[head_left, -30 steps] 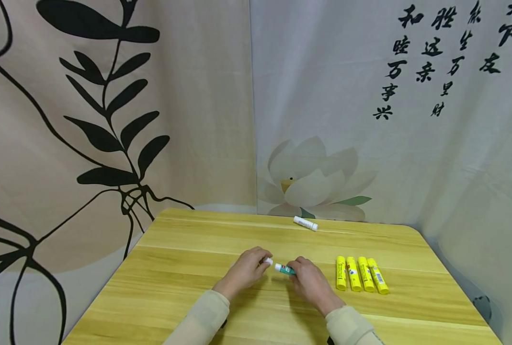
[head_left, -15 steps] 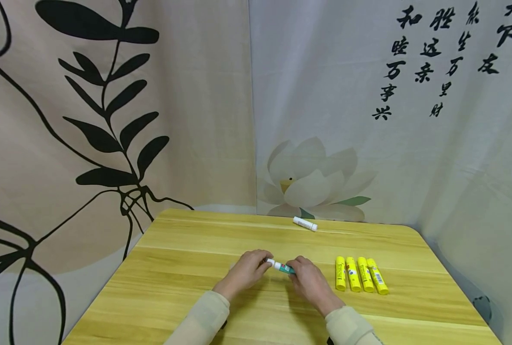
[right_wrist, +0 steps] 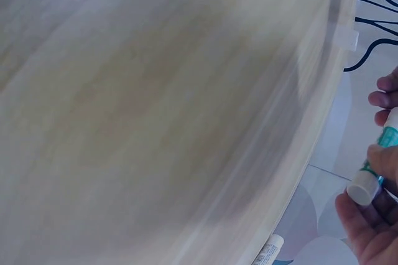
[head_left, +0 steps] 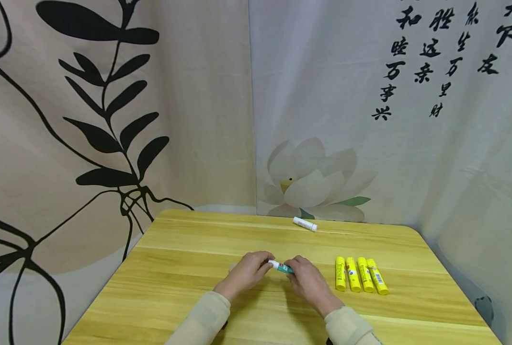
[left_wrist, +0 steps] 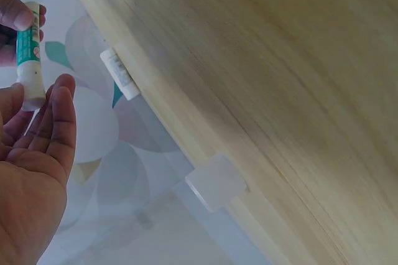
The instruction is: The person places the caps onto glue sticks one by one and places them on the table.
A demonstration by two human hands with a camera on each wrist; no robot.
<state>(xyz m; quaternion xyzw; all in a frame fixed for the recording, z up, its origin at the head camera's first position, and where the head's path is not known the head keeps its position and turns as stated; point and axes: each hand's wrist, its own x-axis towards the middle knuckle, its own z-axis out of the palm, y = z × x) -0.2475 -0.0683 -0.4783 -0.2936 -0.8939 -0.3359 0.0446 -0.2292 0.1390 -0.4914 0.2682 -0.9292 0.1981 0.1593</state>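
Note:
A white-and-green glue stick [head_left: 280,266] is held between both hands above the table, its white capped end toward the left. My left hand [head_left: 248,270] pinches that white end between thumb and fingers; the left wrist view shows the thumb on the white cap [left_wrist: 31,91]. My right hand [head_left: 311,280] grips the green body near its other end, thumb along the side in the right wrist view, where the white base [right_wrist: 363,189] shows. Part of the body is hidden by the right fingers.
Several yellow glue sticks [head_left: 352,274] lie side by side right of my right hand. A white stick [head_left: 305,224] lies near the table's far edge. A short translucent white piece [left_wrist: 217,181] stands on the wooden table [head_left: 195,239], mostly behind my left hand in the head view.
One second ago a white cap in my left hand was apart from the stick's white end. The two have come together, and the cap now sits on the stick.

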